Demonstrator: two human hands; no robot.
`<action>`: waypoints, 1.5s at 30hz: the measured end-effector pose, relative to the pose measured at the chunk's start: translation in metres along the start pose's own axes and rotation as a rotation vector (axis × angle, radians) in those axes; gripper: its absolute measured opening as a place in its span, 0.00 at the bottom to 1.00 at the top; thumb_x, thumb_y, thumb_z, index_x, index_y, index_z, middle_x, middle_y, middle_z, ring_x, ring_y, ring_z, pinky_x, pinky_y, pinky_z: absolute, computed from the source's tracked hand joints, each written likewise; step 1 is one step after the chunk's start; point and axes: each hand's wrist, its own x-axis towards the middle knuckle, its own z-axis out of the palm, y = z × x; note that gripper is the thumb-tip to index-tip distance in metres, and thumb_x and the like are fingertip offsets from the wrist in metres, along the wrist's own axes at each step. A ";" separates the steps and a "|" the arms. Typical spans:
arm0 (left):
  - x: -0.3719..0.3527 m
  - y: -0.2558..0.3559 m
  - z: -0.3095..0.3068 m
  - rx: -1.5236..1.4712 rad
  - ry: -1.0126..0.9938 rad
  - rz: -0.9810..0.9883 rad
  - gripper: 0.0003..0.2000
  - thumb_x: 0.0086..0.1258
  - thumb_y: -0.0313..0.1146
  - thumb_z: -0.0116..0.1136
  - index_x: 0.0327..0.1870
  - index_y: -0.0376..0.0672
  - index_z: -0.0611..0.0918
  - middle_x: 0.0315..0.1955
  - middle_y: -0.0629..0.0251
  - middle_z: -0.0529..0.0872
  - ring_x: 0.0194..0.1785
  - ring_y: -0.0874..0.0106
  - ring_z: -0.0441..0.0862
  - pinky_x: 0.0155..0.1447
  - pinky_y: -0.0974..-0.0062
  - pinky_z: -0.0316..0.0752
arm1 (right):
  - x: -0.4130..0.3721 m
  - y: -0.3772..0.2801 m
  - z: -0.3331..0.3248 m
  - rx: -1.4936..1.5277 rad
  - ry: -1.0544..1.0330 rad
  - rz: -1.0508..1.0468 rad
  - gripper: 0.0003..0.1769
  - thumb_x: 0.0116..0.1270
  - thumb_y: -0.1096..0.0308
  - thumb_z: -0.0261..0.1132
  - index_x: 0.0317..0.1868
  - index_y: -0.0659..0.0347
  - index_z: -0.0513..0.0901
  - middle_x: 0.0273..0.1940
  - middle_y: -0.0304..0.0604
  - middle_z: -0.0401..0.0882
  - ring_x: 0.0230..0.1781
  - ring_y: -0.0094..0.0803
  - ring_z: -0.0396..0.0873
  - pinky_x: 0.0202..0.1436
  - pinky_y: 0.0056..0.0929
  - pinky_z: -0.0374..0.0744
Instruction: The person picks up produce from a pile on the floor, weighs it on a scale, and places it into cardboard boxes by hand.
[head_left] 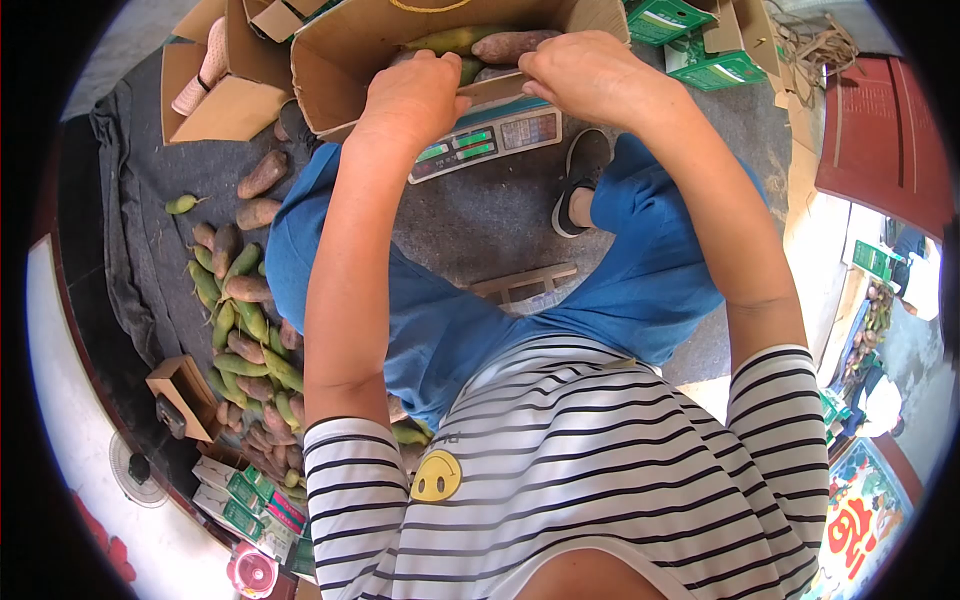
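An open cardboard box (340,75) stands at the top of the view, with green and reddish-brown radish-like roots (510,45) inside. My left hand (415,90) is curled over its near edge, fingers inside and thumb outside. Farther right, my right hand (590,75) closes on the same near edge, close to a brown root. The hidden fingertips of both hands cannot be made out fully. Under the box is a digital scale (487,142), its green-lit display panel facing me.
Green and brown roots (245,330) lie heaped on dark cloth at the left. Another open carton (240,100) holds a pink netted item. Green printed boxes (715,60) stand at upper right, near a red door panel (885,140). A small wooden stool (525,287) is below me.
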 end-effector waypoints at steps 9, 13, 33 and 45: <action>0.002 0.000 0.001 -0.008 -0.017 0.010 0.17 0.63 0.40 0.59 0.47 0.39 0.76 0.44 0.54 0.79 0.50 0.56 0.78 0.51 0.61 0.74 | 0.000 0.001 0.002 -0.012 0.023 -0.007 0.12 0.65 0.62 0.58 0.36 0.63 0.79 0.33 0.49 0.80 0.39 0.46 0.79 0.42 0.42 0.77; 0.003 0.001 0.004 -0.002 -0.005 0.028 0.16 0.62 0.40 0.59 0.46 0.40 0.77 0.42 0.54 0.80 0.49 0.56 0.79 0.50 0.60 0.74 | 0.001 -0.005 -0.003 -0.036 -0.019 0.011 0.14 0.67 0.59 0.56 0.36 0.62 0.79 0.31 0.49 0.80 0.38 0.46 0.79 0.41 0.43 0.76; 0.011 -0.008 0.032 -0.094 0.021 0.106 0.06 0.61 0.28 0.54 0.37 0.39 0.79 0.31 0.50 0.84 0.39 0.52 0.82 0.43 0.56 0.76 | 0.138 0.061 0.016 -0.202 0.271 0.128 0.27 0.57 0.57 0.66 0.55 0.59 0.73 0.53 0.48 0.76 0.55 0.45 0.74 0.55 0.42 0.74; 0.002 0.004 0.022 -0.001 0.056 0.226 0.04 0.62 0.28 0.56 0.35 0.38 0.77 0.29 0.52 0.84 0.37 0.53 0.82 0.40 0.58 0.76 | 0.155 0.068 0.015 -0.152 -0.002 0.031 0.15 0.53 0.54 0.68 0.40 0.50 0.84 0.38 0.42 0.83 0.44 0.41 0.81 0.44 0.40 0.78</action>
